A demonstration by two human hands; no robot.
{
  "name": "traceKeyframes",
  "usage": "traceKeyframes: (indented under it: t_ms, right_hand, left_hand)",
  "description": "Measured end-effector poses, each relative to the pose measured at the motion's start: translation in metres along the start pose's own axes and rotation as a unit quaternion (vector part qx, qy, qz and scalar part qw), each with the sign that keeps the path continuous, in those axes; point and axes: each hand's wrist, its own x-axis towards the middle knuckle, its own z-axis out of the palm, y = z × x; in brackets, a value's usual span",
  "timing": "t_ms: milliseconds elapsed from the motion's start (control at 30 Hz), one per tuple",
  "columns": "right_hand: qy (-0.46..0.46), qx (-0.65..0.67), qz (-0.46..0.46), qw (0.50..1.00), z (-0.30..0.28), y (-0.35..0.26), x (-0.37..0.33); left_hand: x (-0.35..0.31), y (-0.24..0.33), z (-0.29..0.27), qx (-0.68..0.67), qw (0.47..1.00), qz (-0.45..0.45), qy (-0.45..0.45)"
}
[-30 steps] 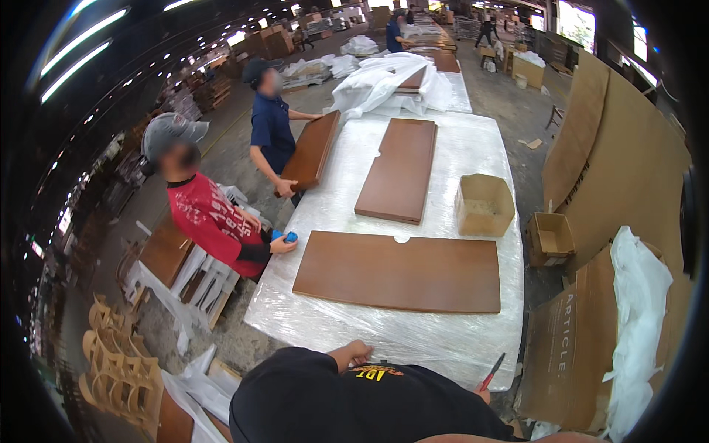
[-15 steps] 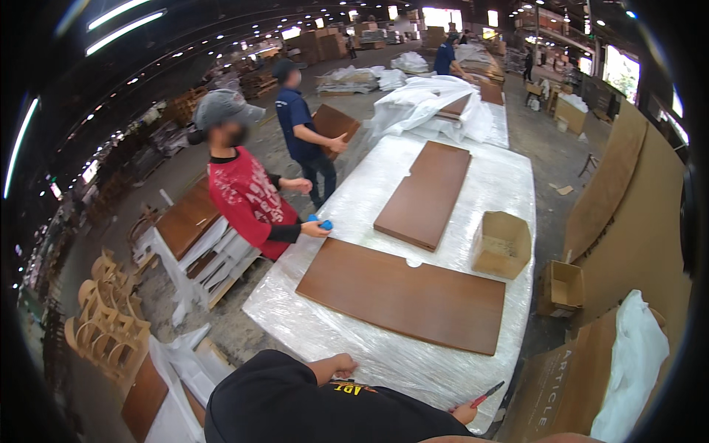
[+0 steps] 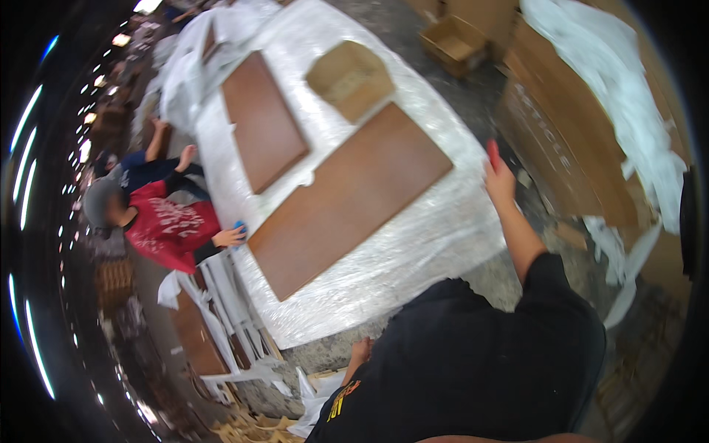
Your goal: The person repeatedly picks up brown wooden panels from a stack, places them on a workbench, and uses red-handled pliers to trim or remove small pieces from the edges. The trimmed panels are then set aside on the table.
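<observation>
Left hand (image 3: 362, 350), lower centre of frame, is partly hidden by the black shirt, grip cannot be told; right hand (image 3: 500, 182), right of centre, grasps a red tool (image 3: 493, 151) by the film-covered desk (image 3: 428, 236); notched brown board (image 3: 351, 203) lies at centre; second brown board (image 3: 264, 122), upper left of centre; cardboard box (image 3: 351, 80), top centre.
</observation>
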Motion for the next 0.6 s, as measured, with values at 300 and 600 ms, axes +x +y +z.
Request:
traceKeyframes:
  t_ms: [300,600]
  right_hand:
    - [0.031,-0.205,-0.167,0.964,0.058,-0.059,0.089]
    - [-0.006,-0.393,-0.35,0.85,0.06,0.05,0.175]
  left_hand:
    - [0.003,0.062,0.037,-0.021,0.997,0.079,-0.006]
    - [-0.034,0.051,0.117,-0.093,0.965,0.223,0.1]
